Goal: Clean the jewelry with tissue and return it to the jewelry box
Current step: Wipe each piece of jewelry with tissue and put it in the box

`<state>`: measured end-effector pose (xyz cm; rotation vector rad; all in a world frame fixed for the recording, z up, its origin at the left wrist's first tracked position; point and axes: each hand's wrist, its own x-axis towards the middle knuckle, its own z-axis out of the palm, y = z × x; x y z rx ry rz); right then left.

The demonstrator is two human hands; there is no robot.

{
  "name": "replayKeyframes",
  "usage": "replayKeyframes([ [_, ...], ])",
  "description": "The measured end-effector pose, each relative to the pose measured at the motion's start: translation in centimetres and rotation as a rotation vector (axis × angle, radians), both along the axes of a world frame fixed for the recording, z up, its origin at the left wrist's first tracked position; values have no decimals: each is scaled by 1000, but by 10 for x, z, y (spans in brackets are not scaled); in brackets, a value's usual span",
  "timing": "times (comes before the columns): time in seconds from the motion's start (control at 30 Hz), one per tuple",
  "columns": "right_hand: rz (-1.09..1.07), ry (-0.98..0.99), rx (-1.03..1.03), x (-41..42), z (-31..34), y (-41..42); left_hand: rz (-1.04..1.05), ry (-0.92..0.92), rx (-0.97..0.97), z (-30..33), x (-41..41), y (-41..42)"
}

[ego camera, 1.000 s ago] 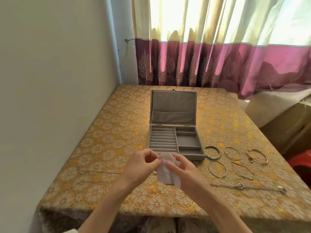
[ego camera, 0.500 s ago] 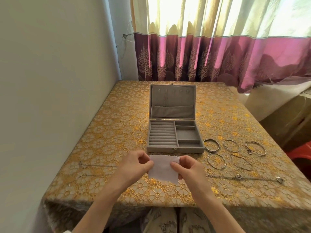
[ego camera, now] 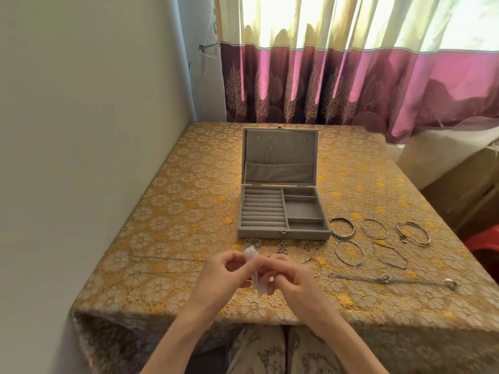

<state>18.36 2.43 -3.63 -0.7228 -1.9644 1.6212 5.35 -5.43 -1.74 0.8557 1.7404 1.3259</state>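
1. Your table (ego camera: 172, 211), under a gold floral cloth, holds the open jewelry box (ego camera: 280, 211).
2. Bangles (ego camera: 348, 252) lie just right of the box.
3. Your left hand (ego camera: 224, 276) and right hand (ego camera: 291, 279) meet, fingers pinching the folded tissue (ego camera: 253, 268) between them.

I note the jewelry box (ego camera: 280, 209) is lined in matt grey velvety cloth. The bench (ego camera: 189, 211) wears a gold floral cloth with a slight sheen. The bangles (ego camera: 374, 229) look like shiny silver metal. The tissue (ego camera: 255, 282) is thin, white, matt paper. The curtain (ego camera: 351, 76) is glossy fabric.
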Motion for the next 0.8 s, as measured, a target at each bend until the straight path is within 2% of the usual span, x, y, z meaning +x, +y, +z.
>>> replayKeyframes([
  [0.17,-120,-32,-16,1,-1,3,-12,-173,14,-1,-4,-3],
  [0.3,21,-74,-273,0,-1,2,-60,-198,55,-2,-6,-10],
  [0.37,22,-14,-415,-1,-3,1,-50,-172,41,-6,-8,-12],
  [0.43,-26,3,-453,-2,-6,1,-40,-119,11,-9,-10,-14],
  [0.63,-85,-61,-331,-4,-14,0,-44,69,-55,-18,-21,-20],
  [0.8,1,-104,-282,-6,-18,-1,-94,257,42,-18,-15,-21],
])
